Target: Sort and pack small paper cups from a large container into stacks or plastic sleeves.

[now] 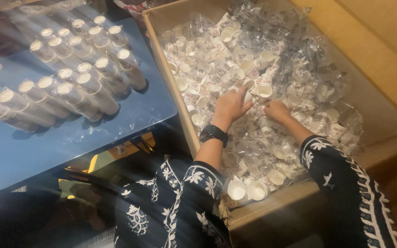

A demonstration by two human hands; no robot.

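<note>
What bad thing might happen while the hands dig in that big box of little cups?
The left hand and right hand press into loose wrapped cups, so some may get crushed. The wrapped cup stacks lie close together on the blue table and might roll if bumped.

Both hands, left (229, 106) and right (276, 110), reach forward, fingers curled.

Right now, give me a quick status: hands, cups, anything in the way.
Left hand and right hand both down in the cardboard box, among small wrapped paper cups. Grip unclear. Wrapped cup stacks on blue table alongside.
</note>
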